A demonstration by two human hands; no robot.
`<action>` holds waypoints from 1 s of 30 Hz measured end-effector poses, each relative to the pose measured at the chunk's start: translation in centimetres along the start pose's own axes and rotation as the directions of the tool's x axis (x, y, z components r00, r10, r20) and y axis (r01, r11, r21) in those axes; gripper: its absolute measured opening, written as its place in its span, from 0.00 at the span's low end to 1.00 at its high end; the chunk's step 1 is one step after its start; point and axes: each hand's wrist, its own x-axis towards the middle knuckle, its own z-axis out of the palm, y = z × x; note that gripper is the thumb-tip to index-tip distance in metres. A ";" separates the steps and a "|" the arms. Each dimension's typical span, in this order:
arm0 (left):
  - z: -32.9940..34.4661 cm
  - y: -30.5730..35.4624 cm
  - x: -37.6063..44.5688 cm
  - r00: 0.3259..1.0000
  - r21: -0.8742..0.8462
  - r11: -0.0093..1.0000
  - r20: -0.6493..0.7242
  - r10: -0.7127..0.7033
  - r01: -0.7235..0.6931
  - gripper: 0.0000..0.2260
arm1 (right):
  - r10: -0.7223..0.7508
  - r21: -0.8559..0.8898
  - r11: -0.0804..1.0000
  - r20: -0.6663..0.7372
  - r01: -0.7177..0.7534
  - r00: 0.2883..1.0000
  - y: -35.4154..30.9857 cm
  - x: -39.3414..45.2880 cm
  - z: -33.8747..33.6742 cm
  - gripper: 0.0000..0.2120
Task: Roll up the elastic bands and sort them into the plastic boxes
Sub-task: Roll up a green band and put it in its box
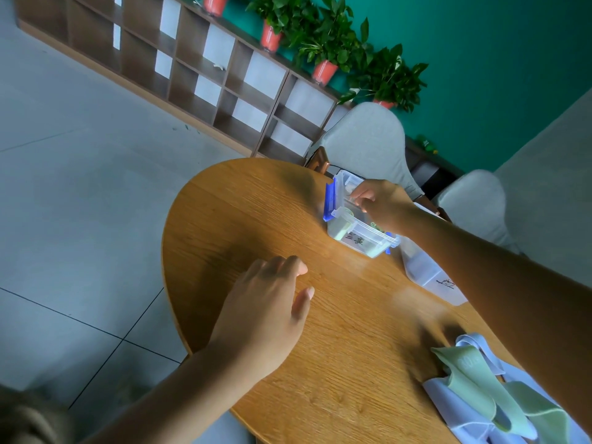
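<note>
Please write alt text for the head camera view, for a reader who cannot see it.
A person's right hand reaches into a clear plastic box with blue clips on a wooden table. The left hand rests open on the table; unrolled green and white elastic bands lie nearby.

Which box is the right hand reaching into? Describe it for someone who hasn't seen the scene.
On the round wooden table, look to the far edge near the grey chairs. The clear plastic box there has blue latches and holds rolled green bands, with the right hand over it. The neighbouring box shows no blue latches.
</note>
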 end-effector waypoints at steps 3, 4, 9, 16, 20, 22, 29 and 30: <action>0.0 0.1 -0.1 1.000 0.017 1.000 0.009 0.011 -0.011 0.13 | -0.029 0.075 0.997 -0.064 0.034 0.998 -0.2 -1.2 -0.6 0.18; 0.0 0.1 -0.1 1.000 0.024 1.000 0.012 0.016 -0.017 0.13 | -0.060 0.078 0.995 -0.085 0.066 0.995 -0.3 -1.8 -0.8 0.18; 0.0 0.3 -0.2 0.999 0.037 0.999 0.034 0.035 -0.036 0.13 | -0.188 0.034 0.980 -0.167 0.196 0.968 -0.2 -5.7 -1.6 0.19; 0.1 0.9 -0.8 0.995 -0.005 0.998 0.074 0.067 -0.067 0.11 | -0.222 -0.012 0.975 -0.057 0.222 0.973 2.7 -12.2 -0.7 0.16; 0.4 1.6 -1.5 0.991 -0.019 0.995 0.094 0.095 -0.094 0.11 | -0.191 -0.023 0.981 0.014 0.191 0.981 5.0 -15.9 -0.4 0.14; 0.6 1.8 -1.8 0.987 -0.015 0.993 0.111 0.115 -0.115 0.10 | -0.129 -0.034 0.991 0.088 0.132 0.988 6.1 -17.4 -0.6 0.13; 0.4 1.9 -2.2 0.978 -0.003 0.989 0.144 0.150 -0.151 0.10 | 0.104 -0.138 0.988 0.321 -0.063 0.941 10.3 -21.1 -1.6 0.11; 0.4 1.9 -2.2 0.978 -0.005 0.988 0.145 0.151 -0.152 0.10 | 0.125 -0.150 0.986 0.336 -0.078 0.934 10.7 -21.3 -1.7 0.11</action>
